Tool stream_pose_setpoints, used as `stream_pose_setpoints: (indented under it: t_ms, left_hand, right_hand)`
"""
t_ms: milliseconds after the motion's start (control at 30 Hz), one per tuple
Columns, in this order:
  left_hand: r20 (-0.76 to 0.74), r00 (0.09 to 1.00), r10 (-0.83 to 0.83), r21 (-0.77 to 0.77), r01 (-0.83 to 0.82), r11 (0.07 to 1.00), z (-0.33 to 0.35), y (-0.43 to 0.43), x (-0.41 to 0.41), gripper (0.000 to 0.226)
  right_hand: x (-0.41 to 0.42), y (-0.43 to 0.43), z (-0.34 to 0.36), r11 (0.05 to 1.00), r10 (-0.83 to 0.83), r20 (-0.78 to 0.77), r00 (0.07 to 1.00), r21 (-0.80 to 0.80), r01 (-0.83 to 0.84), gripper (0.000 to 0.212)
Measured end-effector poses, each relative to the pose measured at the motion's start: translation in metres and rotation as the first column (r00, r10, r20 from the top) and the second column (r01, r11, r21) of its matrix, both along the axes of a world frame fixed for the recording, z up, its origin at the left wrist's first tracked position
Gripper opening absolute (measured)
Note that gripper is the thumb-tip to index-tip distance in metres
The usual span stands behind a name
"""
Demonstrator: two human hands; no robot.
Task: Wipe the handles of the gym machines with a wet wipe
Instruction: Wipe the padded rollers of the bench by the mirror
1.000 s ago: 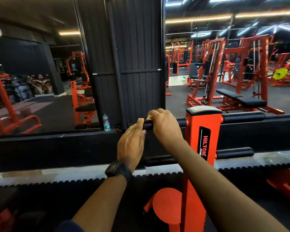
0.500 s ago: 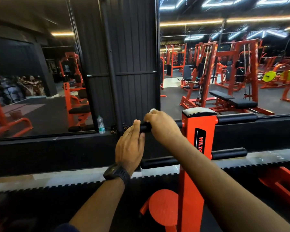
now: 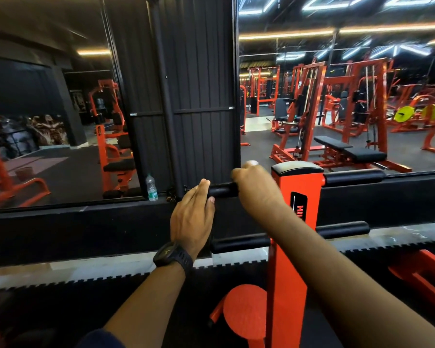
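Note:
An orange machine post (image 3: 295, 202) carries black padded handles on both sides. My left hand (image 3: 191, 219), with a black watch on its wrist, grips the outer end of the upper left handle (image 3: 222, 190). My right hand (image 3: 258, 192) is curled over the same handle close to the post, and a bit of white wet wipe (image 3: 252, 163) shows above its knuckles. The upper right handle (image 3: 353, 177) and both lower handles (image 3: 239, 243) are untouched.
A mirrored wall stands just behind the machine, with a black ledge along its base holding a water bottle (image 3: 151, 188). A black panel (image 3: 186, 91) splits the mirrors. An orange round footplate (image 3: 244, 310) sits low by the post. Orange machine parts (image 3: 425, 275) lie at the lower right.
My right hand has slid right along the upper left handle, baring more of the black grip between my hands. The wipe now shows above the knuckles. My left hand keeps its hold.

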State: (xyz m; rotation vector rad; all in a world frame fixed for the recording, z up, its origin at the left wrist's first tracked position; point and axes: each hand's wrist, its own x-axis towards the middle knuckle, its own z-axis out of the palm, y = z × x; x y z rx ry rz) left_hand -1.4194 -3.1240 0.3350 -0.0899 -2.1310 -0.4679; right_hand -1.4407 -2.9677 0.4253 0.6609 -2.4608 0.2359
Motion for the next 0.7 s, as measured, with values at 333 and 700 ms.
stream_pose_setpoints:
  t_ms: [333, 700]
  left_hand:
    - [-0.001, 1.000, 0.001, 0.043, -0.001, 0.999, -0.001, 0.002, 0.002, 0.047]
    - [-0.016, 1.000, -0.002, 0.103, 0.004, 0.995, -0.003, 0.006, 0.001, 0.043]
  right_hand:
    - [-0.001, 0.016, 0.004, 0.987, -0.157, -0.124, 0.980, -0.005, 0.158, 0.029]
    - [-0.003, 0.001, -0.031, 0.989, -0.060, -0.140, 0.988, -0.141, 0.040, 0.028]
